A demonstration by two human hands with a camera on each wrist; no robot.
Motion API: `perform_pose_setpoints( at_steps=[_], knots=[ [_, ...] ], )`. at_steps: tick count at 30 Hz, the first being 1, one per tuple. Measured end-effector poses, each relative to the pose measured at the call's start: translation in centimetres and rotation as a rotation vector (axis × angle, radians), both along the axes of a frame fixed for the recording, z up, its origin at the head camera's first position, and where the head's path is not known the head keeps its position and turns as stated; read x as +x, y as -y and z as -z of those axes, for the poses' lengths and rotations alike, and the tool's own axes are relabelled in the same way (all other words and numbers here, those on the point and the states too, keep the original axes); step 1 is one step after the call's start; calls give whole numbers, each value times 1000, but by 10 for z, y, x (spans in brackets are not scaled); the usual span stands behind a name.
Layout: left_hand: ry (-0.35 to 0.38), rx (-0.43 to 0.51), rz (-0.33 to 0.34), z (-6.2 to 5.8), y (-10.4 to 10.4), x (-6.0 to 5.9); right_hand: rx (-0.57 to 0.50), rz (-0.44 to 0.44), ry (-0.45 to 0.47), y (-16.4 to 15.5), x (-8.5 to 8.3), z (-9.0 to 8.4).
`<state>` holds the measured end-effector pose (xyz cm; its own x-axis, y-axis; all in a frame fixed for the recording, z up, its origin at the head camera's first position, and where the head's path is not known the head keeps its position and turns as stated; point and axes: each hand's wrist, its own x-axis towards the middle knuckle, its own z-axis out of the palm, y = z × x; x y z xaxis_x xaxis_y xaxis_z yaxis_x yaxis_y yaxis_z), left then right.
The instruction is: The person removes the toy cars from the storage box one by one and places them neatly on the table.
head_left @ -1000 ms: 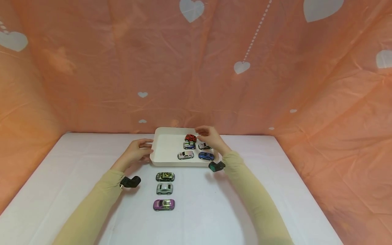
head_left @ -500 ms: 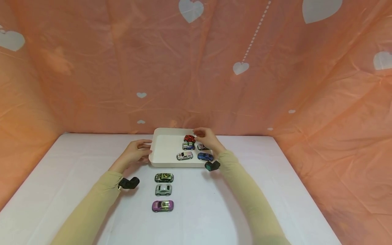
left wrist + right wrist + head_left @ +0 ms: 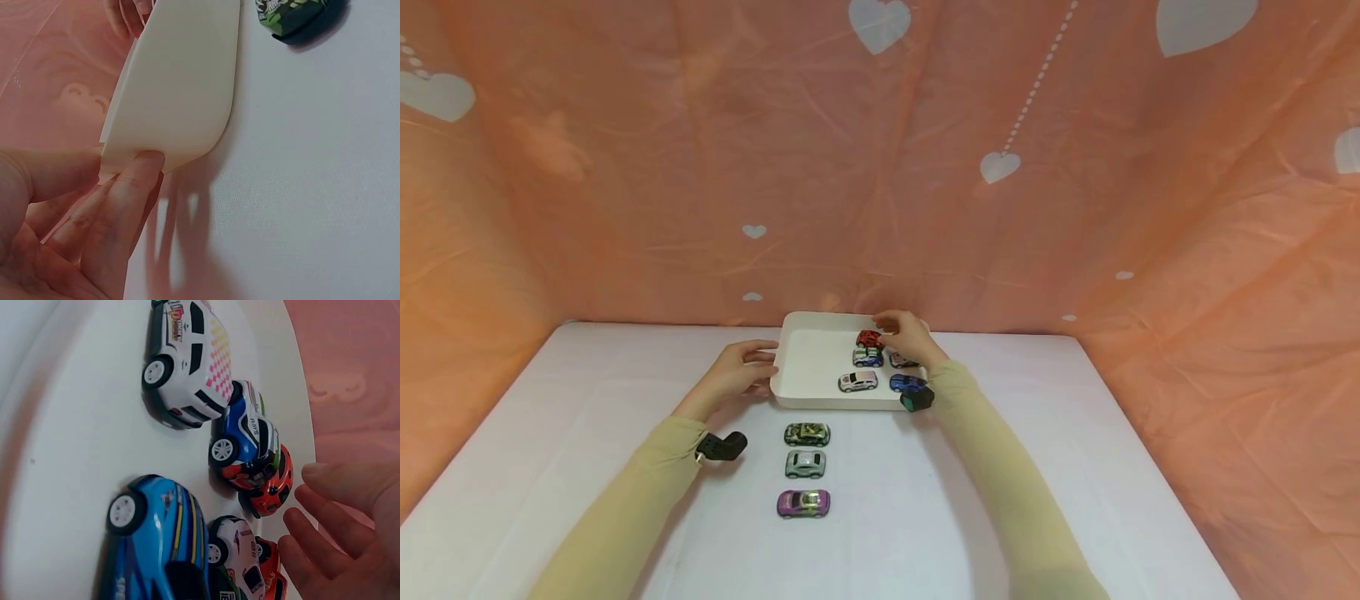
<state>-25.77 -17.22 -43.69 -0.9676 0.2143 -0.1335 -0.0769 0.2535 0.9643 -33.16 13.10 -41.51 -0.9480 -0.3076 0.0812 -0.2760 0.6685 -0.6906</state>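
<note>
A white tray (image 3: 808,358) stands at the back of the table with several toy cars on its right side. My left hand (image 3: 730,379) touches the tray's left end, its fingertips (image 3: 150,161) against the outer wall. Over the right side of the tray is my right hand (image 3: 913,337), holding nothing, its fingers spread beside a red toy car (image 3: 275,487). The red car touches a blue-and-white car (image 3: 253,434). Nearer the front are a white car with pink checks (image 3: 194,362) and a blue striped car (image 3: 159,531). Another white car (image 3: 240,553) and second red car (image 3: 275,581) are partly hidden.
Three toy cars stand in a column on the white table (image 3: 700,533): a green camouflage one (image 3: 807,434), a silver one (image 3: 806,464) and a purple one (image 3: 803,503). An orange cloth (image 3: 820,167) with pale hearts hangs close behind the tray.
My right hand has shifted slightly left over the tray, and its wrist camera now partly covers the blue car in the head view. The left hand and the cars keep their places.
</note>
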Motion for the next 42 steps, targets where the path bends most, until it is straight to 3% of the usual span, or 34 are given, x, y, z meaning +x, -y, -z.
perform_pose_setpoints(
  at_steps=[9, 18, 30, 42],
  knots=[
    [4, -6, -3, -1, 1, 0, 18, -92, 62, 1, -7, -5],
    [12, -4, 1, 0, -2, -1, 32, -81, 84, 2, -12, -7],
    [-5, 7, 1, 2, -2, -1, 61, -129, 160, 5, -12, -5],
    [6, -35, -7, 1, -4, -1, 137, -145, 136, 4, -14, -1]
  ],
)
